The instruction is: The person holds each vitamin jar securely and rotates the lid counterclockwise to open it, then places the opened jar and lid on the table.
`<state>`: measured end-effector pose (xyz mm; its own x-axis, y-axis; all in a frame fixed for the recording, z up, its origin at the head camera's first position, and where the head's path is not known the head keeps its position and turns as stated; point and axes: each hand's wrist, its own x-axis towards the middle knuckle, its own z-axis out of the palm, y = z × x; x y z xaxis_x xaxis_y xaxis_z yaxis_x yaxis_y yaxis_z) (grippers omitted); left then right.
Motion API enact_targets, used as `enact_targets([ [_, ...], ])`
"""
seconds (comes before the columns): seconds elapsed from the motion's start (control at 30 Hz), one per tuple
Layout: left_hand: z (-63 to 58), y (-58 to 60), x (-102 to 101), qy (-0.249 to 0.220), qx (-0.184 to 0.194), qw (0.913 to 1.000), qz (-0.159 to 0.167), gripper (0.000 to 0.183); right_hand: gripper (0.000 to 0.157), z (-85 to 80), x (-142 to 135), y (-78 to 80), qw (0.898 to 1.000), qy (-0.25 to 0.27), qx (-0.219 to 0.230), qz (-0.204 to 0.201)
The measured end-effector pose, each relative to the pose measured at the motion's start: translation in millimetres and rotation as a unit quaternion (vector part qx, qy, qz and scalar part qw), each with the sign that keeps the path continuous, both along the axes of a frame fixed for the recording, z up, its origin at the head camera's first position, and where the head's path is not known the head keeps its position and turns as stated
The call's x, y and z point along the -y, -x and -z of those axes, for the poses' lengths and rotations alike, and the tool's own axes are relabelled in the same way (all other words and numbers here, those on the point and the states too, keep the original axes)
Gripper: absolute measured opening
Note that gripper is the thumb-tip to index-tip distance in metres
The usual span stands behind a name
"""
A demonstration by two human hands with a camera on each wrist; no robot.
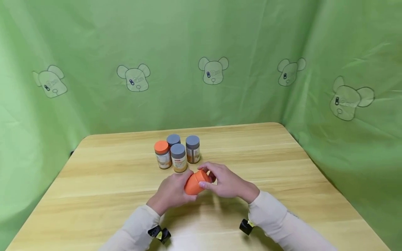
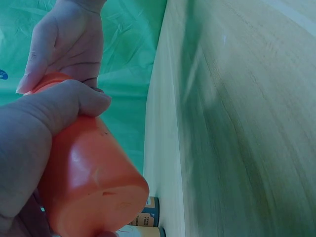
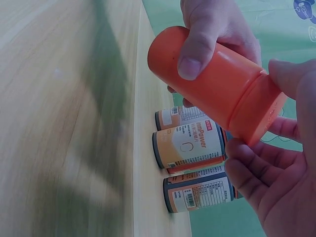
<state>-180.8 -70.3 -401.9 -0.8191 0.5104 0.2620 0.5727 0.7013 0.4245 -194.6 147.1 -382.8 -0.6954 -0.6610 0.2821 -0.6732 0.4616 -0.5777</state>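
Sleeves, pale, nearest me at the near edge of my head feed, each with a black wrist camera strapped at the cuff. Left hand: clamped around the body of a plain orange bottle, thumb laid along its side. Right hand: thumb and fingertips pinched on the orange cap, which looks seated, a seam showing below it. Bottle is above the near-middle of the table, tilted, cap toward far right. I judge the left grip steadies the body while the right leaves fingertips free around the rim, a hold suited to turning. I can read no label on the bottle; faint marking on the cap top, illegible to me.

Just beyond, left of centre, four upright jars in a tight cluster, presumably grouped to leave working room: front grey-lidded jar, orange-lidded jar to its left, right grey-lidded jar, far grey-lidded jar. From the right wrist I read "nmPower" on one label, perhaps cut off at its start, with Chinese characters; barcodes also show.

Farthest: green curtain behind the table, printed with animal heads; their lettering is too faint for me to read
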Motion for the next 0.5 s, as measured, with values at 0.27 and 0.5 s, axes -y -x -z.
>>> enact_targets([
  [0.27, 0.9, -2.0, 1.0, -0.009, -0.007, 0.9999, 0.007, 0.049, 0.045, 0.3, 0.0, -2.7, 1.000, -0.006, 0.005, -0.001],
  [0.5, 1.1, -2.4, 1.0, -0.003, -0.006, 1.0000, 0.005, 0.049, 0.044, 1.2, -1.3, -3.9, 1.000, 0.002, 0.010, -0.007],
])
